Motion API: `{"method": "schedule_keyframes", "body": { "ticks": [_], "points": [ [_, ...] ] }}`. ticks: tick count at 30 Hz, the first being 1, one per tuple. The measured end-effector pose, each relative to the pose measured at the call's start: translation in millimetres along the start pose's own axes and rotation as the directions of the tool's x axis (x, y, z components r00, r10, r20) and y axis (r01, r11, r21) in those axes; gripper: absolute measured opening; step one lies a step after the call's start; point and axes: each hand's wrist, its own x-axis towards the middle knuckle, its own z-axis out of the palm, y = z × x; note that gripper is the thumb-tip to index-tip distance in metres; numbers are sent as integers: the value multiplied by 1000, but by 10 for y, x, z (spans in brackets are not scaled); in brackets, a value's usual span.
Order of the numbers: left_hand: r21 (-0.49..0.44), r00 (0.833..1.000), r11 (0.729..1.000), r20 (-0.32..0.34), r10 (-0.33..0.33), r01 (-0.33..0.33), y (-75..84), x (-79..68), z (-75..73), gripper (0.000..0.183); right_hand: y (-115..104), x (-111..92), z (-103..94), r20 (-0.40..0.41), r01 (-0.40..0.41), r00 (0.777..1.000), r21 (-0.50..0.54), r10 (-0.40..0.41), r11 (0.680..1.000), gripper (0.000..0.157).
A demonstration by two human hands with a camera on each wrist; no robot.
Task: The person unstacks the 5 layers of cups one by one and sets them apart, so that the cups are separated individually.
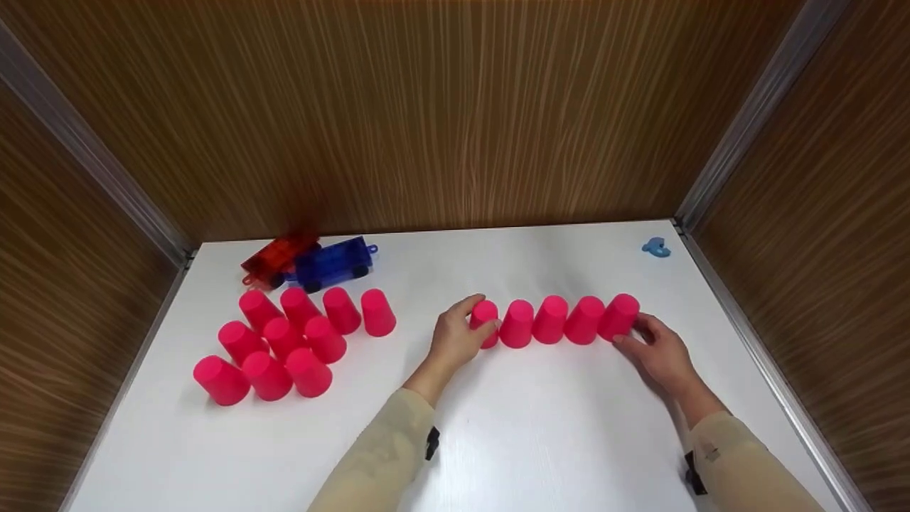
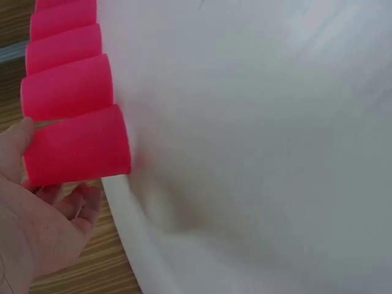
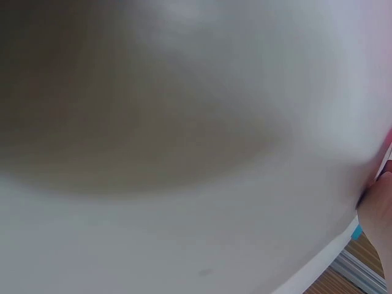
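Observation:
Several pink plastic cups stand upside down in a side-by-side row on the white table point(image 1: 526, 412). My left hand point(image 1: 455, 336) holds the leftmost cup point(image 1: 485, 313) of that row between thumb and fingers; the left wrist view shows this cup point(image 2: 79, 147) close up, tilted in the picture, beside its neighbour point(image 2: 70, 89). At the other end, my right hand point(image 1: 665, 355) has its thumb and fingers around the lower side of the rightmost cup point(image 1: 620, 315). In the right wrist view only part of the right hand point(image 3: 378, 211) appears, at the edge.
More upside-down pink cups point(image 1: 266, 375) stand grouped in rows on the left. Behind them are a red toy wagon point(image 1: 281, 257) and a blue toy wagon point(image 1: 333, 263). A small blue toy point(image 1: 656, 247) lies at the back right. Wood-grain panels point(image 1: 455, 114) enclose the back and sides.

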Motion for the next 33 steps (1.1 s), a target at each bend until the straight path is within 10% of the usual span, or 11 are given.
{"method": "schedule_keyframes", "body": {
  "ticks": [33],
  "points": [
    [-65, 996, 996, -70, 50, -54, -105, -223, -4, 54, 0, 2, 16, -5, -10, 1000, 17, 10, 1000, 87]
  ]
}}
